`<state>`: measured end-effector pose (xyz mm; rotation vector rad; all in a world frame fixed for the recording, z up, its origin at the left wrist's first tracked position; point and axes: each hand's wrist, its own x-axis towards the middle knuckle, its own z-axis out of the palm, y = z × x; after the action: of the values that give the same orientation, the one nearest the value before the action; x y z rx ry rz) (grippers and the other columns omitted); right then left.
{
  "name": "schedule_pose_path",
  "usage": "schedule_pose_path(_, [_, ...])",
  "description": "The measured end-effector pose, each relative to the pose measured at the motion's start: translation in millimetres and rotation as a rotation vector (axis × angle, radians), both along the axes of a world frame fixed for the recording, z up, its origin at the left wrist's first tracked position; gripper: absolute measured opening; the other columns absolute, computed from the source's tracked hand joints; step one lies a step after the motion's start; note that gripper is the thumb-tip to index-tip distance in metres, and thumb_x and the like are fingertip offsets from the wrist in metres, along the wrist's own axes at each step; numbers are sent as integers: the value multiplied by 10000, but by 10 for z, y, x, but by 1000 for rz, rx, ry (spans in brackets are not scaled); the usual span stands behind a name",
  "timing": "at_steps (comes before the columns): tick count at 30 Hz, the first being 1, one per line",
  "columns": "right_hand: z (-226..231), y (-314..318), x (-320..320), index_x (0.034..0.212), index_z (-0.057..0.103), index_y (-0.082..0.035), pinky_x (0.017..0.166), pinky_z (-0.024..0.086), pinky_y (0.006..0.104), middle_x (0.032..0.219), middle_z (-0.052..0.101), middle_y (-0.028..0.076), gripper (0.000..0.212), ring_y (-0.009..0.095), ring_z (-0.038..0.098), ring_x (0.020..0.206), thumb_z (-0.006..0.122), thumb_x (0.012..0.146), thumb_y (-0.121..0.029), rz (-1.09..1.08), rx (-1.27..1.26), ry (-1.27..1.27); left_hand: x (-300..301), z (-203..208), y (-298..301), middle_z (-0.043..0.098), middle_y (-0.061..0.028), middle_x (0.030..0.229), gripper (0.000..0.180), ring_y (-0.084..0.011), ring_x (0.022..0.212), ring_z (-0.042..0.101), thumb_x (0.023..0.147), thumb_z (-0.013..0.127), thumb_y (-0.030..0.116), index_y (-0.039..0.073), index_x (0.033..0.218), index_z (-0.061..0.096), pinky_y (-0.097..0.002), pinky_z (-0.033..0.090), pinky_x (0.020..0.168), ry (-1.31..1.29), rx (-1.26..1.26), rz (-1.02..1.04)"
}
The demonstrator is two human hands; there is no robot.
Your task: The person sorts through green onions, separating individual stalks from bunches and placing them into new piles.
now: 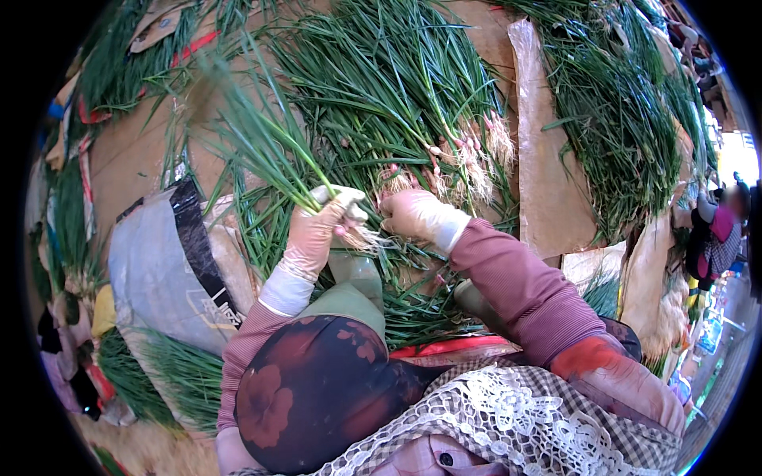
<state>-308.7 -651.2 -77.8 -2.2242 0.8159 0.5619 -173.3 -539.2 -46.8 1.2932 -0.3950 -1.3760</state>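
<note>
Both of my hands wear pale, thin gloves. My left hand (317, 226) is closed round a small bunch of spring onions (278, 151), their green leaves pointing up and left. White roots and pinkish bulbs (361, 236) stick out below its fingers, toward my right hand. My right hand (425, 216) is at the root end of a large heap of spring onions (381, 71), its fingers curled in. Whether a stalk is between those fingers is hidden. Pale root tufts (472, 170) of the heap spread just beyond the right hand.
At right lies another heap of green onions (619, 119), beyond a strip of brown sheeting (548, 159). A grey-white sack (163, 262) is left of my knee, with more greens (182, 377) below it. Another person (718, 238) sits at the far right. Loose leaves lie around my boots.
</note>
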Motion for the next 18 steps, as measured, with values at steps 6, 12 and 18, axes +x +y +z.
schedule_pose_path(6, [197,-644,-162,861,533,-105,640,420,396,732,571,151,206,309,551,706,533,736,-269,-318,-454,-110,-25,-313,159,471,-15,512,288,-181,621,561,803,500,148,-82,976,505,-367,499,655,514,57,-75])
schedule_pose_path(12, [453,-223,-137,756,529,-79,581,423,373,635,542,140,212,298,544,637,534,739,-290,-311,-227,-288,-133,-286,48,571,-67,717,382,-163,598,537,857,410,270,-45,1062,478,-338,467,688,457,115,-42])
schedule_pose_path(18, [253,135,-67,858,543,-55,629,426,383,755,567,166,329,323,546,697,499,775,-371,-330,64,-491,-82,-290,115,564,-38,661,218,-61,516,481,818,504,189,-7,895,559,-156,375,482,179,46,-114])
